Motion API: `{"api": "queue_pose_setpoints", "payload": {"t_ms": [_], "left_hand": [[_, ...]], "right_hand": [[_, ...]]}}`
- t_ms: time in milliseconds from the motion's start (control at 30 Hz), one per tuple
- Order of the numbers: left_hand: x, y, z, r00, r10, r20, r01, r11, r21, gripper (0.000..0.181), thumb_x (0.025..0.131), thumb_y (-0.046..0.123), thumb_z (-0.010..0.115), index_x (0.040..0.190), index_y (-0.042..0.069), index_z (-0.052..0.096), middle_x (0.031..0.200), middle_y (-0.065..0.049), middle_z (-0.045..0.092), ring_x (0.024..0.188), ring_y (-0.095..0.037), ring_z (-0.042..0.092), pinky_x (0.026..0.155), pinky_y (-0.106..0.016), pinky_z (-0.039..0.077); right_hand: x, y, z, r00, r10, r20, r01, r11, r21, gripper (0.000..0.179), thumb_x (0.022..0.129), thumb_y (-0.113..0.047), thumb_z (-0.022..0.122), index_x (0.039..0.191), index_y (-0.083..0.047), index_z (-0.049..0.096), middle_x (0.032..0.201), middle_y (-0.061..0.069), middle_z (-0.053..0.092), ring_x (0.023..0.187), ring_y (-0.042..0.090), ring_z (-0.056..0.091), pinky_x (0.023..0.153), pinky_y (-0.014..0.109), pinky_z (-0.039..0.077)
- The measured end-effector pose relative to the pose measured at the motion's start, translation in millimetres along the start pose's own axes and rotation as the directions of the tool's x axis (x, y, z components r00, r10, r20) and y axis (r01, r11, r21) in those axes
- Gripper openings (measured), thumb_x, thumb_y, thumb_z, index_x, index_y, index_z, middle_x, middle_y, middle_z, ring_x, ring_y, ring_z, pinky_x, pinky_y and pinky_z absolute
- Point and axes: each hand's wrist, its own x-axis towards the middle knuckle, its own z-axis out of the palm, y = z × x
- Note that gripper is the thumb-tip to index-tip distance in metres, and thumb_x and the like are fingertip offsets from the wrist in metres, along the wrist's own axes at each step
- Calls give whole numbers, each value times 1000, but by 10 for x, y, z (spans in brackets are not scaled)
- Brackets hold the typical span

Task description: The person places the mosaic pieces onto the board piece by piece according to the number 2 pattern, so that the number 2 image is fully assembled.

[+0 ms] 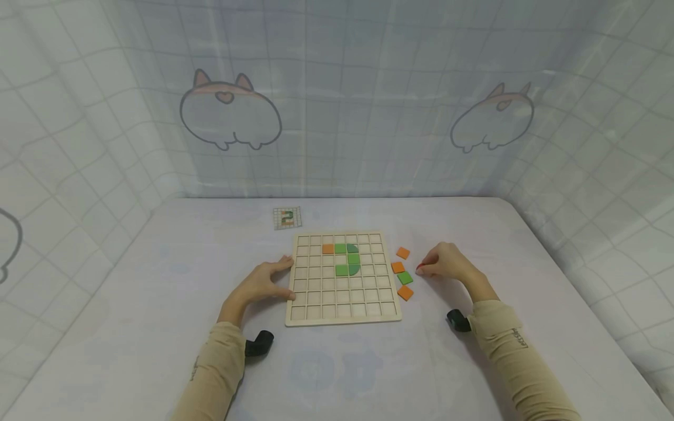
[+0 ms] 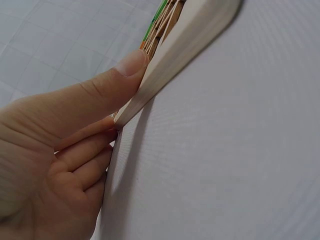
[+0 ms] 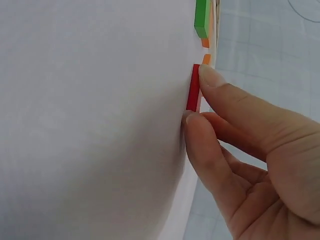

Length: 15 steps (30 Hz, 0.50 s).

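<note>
A square wooden grid board (image 1: 342,321) lies on the table. My left hand (image 1: 260,282) rests at its left edge, thumb and fingers spread apart; in the left wrist view the thumb (image 2: 107,82) presses on the board's rim. Set in the grid are an orange tile (image 1: 328,249), several green square tiles (image 1: 353,258) and two darker green rounded pieces (image 1: 354,269), forming a hooked shape. To the right of the board, my right hand (image 1: 447,262) pinches a red tile (image 3: 193,87) on edge between thumb and fingertips, close over the table.
Beside the board's right edge lie a loose green tile (image 1: 405,278) and three orange tiles (image 1: 405,292). A small pattern card (image 1: 286,218) sits behind the board's far left corner. Black wrist-worn devices (image 1: 260,344) jut out by both sleeves. Patterned curtains (image 1: 337,117) surround the table.
</note>
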Motion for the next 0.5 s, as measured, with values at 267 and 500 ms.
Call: {"api": "queue_pose_setpoints", "payload": {"t_ms": [267, 500], "left_hand": [[-8, 24, 1, 1000, -5, 6, 5, 1000, -5, 91, 67, 21, 84, 138, -9, 37, 148, -25, 25, 139, -39, 20, 115, -51, 15], [-17, 35, -4, 1000, -9, 6, 9, 1000, 6, 92, 67, 22, 84, 138, -9, 36, 148, -26, 24, 139, -39, 20, 114, -51, 15]], "right_hand": [[4, 71, 30, 995, -68, -68, 67, 998, -13, 31, 79, -17, 75, 101, 3, 69, 89, 9, 66, 75, 18, 57, 62, 27, 52], [-2, 99, 41, 997, -76, -11, 76, 996, 44, 21, 78, -4, 69, 99, 1, 68, 88, 8, 66, 75, 18, 57, 67, 30, 55]]}}
